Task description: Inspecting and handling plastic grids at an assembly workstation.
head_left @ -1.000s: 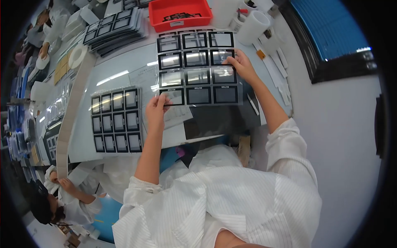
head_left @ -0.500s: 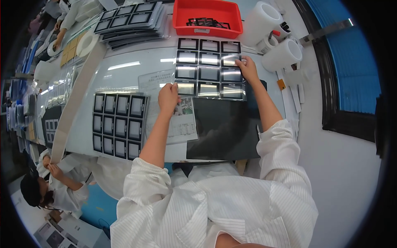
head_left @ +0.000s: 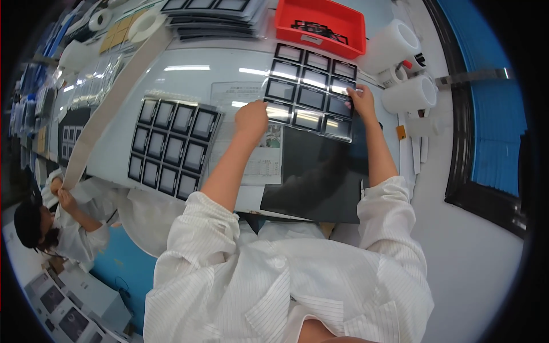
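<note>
A clear plastic sheet with rows of black-framed rectangular windows is held between my two hands over the far edge of the black mat. My left hand has closed fingers at the sheet's left edge, near its lower corner. On the opposite edge, my right hand pinches the sheet between thumb and fingers. Glare from the lights crosses several windows. A similar framed sheet lies on the table left of my left forearm. Printed papers lie partly beneath that forearm.
Beyond the sheet stands a red bin holding black frames. A stack of framed sheets lies at the far left. White rolls line the right side. At left, another person handles a long pale strip.
My view has turned, so the table and its things appear shifted right and tilted clockwise. Both hands still grip the sheet, which sits slightly more slanted in view.
</note>
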`<state>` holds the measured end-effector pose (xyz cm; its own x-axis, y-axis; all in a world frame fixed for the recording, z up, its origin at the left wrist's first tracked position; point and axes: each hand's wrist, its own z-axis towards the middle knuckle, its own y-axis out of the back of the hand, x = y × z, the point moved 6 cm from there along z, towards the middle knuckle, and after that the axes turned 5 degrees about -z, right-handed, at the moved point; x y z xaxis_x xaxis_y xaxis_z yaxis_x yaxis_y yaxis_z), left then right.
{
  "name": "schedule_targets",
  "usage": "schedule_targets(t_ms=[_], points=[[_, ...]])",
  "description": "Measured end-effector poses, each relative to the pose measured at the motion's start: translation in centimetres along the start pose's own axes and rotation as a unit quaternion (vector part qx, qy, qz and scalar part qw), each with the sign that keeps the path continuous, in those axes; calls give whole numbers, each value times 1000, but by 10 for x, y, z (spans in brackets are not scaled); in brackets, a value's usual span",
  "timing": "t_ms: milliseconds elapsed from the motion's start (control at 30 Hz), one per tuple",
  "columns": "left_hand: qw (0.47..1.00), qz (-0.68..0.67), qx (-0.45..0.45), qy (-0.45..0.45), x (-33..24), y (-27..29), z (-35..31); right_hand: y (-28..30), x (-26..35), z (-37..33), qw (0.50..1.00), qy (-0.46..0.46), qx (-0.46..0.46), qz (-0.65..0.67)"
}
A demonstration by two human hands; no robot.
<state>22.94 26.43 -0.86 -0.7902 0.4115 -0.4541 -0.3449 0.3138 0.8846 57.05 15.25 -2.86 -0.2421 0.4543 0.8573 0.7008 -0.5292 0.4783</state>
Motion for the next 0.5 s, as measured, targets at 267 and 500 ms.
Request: schedule_targets(t_ms=[267, 500], points=[[999, -31, -35, -20, -4, -4, -1, 15, -12, 6, 998, -26, -35, -50], [997, -21, -7, 76, 9, 16, -35, -87, 133, -83, 882, 339, -92, -314]])
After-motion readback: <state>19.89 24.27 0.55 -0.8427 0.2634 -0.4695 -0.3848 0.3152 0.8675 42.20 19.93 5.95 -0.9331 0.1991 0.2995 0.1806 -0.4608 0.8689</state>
